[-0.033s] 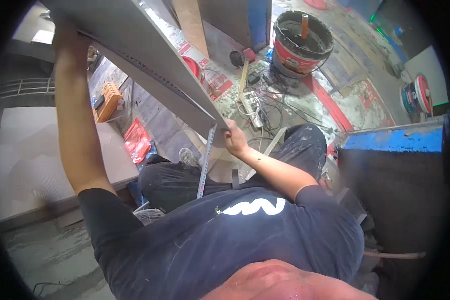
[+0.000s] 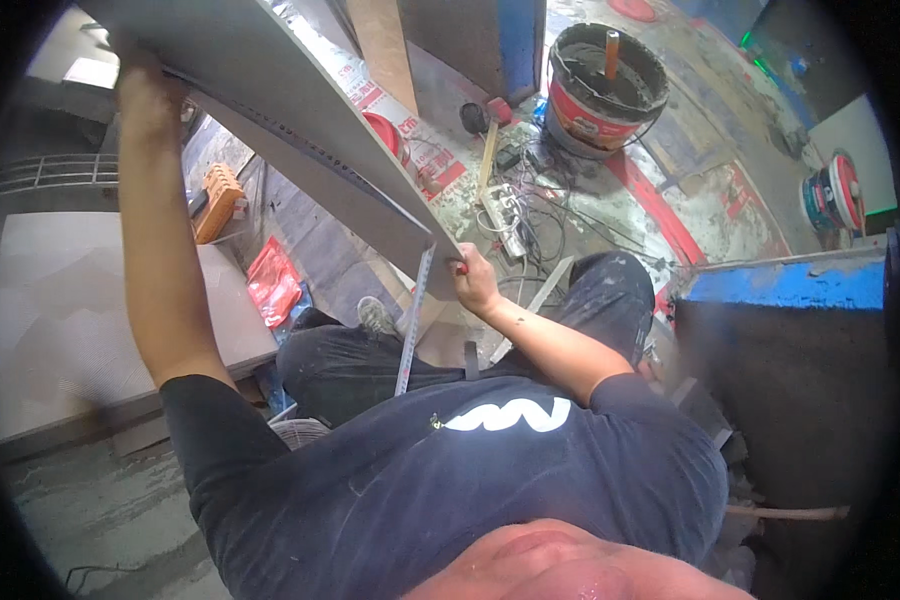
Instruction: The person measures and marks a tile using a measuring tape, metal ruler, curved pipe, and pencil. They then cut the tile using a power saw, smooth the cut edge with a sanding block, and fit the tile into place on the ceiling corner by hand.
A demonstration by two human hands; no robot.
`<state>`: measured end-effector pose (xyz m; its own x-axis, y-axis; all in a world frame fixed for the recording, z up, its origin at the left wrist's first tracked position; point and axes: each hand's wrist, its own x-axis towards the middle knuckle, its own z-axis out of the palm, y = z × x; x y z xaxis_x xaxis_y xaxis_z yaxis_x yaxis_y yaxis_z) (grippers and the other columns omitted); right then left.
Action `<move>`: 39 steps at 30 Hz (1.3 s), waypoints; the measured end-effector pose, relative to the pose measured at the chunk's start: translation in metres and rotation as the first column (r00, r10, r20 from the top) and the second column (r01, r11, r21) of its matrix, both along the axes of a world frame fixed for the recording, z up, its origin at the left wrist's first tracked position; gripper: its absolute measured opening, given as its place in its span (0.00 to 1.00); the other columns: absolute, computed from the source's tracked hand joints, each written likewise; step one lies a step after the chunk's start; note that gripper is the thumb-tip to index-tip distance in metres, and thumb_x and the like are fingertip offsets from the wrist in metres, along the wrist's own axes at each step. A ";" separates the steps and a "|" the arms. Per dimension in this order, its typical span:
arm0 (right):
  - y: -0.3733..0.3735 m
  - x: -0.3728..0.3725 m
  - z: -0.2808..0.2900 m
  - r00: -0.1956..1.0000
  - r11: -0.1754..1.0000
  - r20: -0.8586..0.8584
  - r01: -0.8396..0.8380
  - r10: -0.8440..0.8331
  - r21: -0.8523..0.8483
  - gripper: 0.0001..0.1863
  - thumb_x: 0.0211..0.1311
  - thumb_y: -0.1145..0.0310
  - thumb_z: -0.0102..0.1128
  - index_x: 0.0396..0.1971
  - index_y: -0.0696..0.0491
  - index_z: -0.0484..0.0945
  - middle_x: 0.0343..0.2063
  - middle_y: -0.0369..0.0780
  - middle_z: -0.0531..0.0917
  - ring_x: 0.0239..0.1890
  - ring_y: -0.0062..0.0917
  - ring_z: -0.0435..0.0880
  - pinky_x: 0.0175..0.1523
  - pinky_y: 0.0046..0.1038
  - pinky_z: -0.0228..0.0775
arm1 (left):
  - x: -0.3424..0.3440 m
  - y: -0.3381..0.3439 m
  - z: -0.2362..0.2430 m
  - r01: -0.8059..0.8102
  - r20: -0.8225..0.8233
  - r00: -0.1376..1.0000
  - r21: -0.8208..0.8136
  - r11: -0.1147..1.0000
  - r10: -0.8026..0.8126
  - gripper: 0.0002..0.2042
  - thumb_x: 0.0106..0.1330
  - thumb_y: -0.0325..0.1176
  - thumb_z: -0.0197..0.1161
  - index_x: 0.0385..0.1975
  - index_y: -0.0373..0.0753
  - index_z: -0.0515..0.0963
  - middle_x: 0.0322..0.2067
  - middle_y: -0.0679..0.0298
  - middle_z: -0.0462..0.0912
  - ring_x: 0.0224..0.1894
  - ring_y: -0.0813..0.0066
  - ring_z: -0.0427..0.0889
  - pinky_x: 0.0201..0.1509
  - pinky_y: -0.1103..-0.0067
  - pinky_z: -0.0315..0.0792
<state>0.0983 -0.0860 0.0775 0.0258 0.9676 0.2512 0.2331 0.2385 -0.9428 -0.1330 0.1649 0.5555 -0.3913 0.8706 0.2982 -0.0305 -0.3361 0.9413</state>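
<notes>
A long grey tile piece, made of two strips set at an angle, slants from the upper left down toward the middle. My left hand is up at its far left end, its fingers mostly hidden by the strip. At the near end my right hand is closed around the edge, and a small red bit shows by its fingers. A pale measuring tape blade hangs from that end of the tile toward my lap; its case is out of sight.
A bucket of grey mortar with an orange handle stands beyond my knee. A power strip and tangled cables lie before it. Large tiles are at left, near a red bag. A dark blue-edged panel stands at right.
Both hands and the near end of the tile have shifted very slightly to the right. The grip looks the same.
</notes>
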 end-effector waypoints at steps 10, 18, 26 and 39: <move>0.031 -0.001 -0.066 0.985 0.923 0.047 0.170 -0.164 -0.345 0.20 0.75 0.55 0.58 0.33 0.59 0.79 0.23 0.46 0.76 0.27 0.25 0.74 0.38 0.32 0.71 | -0.154 0.097 -0.259 -0.093 0.087 0.986 -0.436 0.895 0.145 0.29 0.81 0.52 0.41 0.75 0.43 0.58 0.73 0.60 0.64 0.71 0.60 0.70 0.67 0.65 0.73; 0.034 0.003 -0.074 0.932 0.818 0.362 0.187 0.028 -0.544 0.22 0.78 0.54 0.48 0.39 0.58 0.83 0.35 0.57 0.84 0.43 0.57 0.83 0.47 0.48 0.73 | -0.211 0.140 -0.448 -0.186 -0.043 0.977 -0.661 0.727 0.211 0.25 0.76 0.48 0.50 0.68 0.42 0.66 0.65 0.59 0.70 0.63 0.62 0.75 0.61 0.68 0.76; 0.105 -0.011 -0.036 0.898 0.821 0.440 0.261 -0.013 -0.508 0.25 0.76 0.51 0.48 0.38 0.59 0.82 0.34 0.57 0.84 0.42 0.57 0.83 0.47 0.49 0.73 | -0.238 0.172 -0.439 -0.344 -0.363 0.926 -0.710 0.615 0.099 0.24 0.69 0.47 0.64 0.57 0.37 0.77 0.52 0.56 0.84 0.50 0.60 0.84 0.52 0.69 0.80; 0.143 -0.017 -0.046 0.880 0.926 0.473 0.154 0.029 -0.344 0.24 0.75 0.53 0.49 0.36 0.61 0.82 0.35 0.59 0.84 0.43 0.59 0.83 0.48 0.52 0.72 | -0.106 -0.037 -0.456 -0.237 -0.060 0.962 -0.668 0.705 0.267 0.25 0.76 0.55 0.58 0.38 0.33 0.76 0.27 0.61 0.80 0.26 0.74 0.80 0.25 0.72 0.72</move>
<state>0.0816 0.0569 0.0318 0.0595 0.9913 -0.1174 0.6648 -0.1271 -0.7362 -0.2388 0.1283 0.0995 -0.6234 0.7055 -0.3372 -0.0776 0.3733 0.9245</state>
